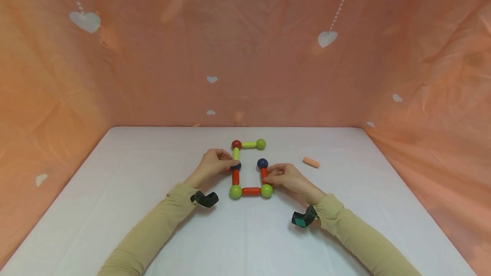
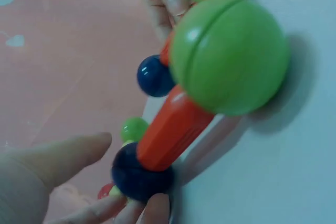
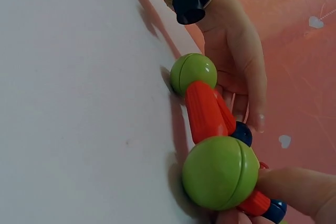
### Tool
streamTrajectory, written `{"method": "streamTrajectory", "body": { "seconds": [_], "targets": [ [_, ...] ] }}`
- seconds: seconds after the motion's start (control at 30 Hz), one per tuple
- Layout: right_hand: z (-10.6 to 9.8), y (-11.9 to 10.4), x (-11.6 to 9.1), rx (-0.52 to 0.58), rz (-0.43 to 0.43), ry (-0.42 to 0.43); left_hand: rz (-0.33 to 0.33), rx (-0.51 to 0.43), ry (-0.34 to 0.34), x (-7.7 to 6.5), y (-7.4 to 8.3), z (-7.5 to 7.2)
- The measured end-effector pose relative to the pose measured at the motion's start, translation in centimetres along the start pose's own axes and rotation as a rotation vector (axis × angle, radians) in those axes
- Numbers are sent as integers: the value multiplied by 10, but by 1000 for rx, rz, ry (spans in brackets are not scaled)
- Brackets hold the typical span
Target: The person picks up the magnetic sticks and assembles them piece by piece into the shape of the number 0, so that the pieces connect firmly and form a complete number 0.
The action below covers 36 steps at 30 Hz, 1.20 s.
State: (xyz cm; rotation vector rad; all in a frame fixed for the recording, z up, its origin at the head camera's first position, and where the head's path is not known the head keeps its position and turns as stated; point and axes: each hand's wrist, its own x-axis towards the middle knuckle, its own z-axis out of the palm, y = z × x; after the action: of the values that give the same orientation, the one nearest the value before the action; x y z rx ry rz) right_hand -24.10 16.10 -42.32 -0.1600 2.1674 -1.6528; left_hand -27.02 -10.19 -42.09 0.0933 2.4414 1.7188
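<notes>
A figure of magnetic rods and balls lies on the white table. My left hand [image 1: 215,164] is at its left side, fingers curled about the left blue ball [image 2: 142,174]; in the left wrist view the thumb stands slightly off it. My right hand [image 1: 287,179] pinches the right red rod [image 1: 264,175] between thumb and fingers. That rod joins the right blue ball [image 1: 262,163] to a green ball [image 1: 266,191]. A lower red rod [image 1: 251,191] leads to the near left green ball [image 2: 231,56]. Another red rod [image 2: 173,129] rises from there to the left blue ball.
Beyond the left blue ball, a yellow-green rod [image 1: 235,154] reaches a red ball [image 1: 236,144]. From it a second yellow-green rod [image 1: 249,144] runs right to a small green ball [image 1: 261,144]. A loose orange rod [image 1: 311,162] lies right of the figure. Orange cloth [image 1: 245,54] hangs around the table.
</notes>
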Motion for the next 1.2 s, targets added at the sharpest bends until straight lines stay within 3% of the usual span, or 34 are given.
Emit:
{"method": "streamTrajectory", "body": {
  "seconds": [0.2, 0.5, 0.83, 1.03, 1.2],
  "targets": [
    [3, -5, 1, 0, 21, 22, -3, -23, 37, 1, -2, 5],
    [1, -12, 0, -150, 5, 17, -5, -12, 24, 0, 0, 3],
    [-5, -13, 5, -120, -20, -41, -1, -23, 24, 1, 0, 3],
    [-33, -20, 7, -86, -15, 0, -21, -48, 3, 3, -1, 1],
    [-68, -23, 6, -97, -74, 28, -31, -63, -7, 3, -5, 1]
  ]
}}
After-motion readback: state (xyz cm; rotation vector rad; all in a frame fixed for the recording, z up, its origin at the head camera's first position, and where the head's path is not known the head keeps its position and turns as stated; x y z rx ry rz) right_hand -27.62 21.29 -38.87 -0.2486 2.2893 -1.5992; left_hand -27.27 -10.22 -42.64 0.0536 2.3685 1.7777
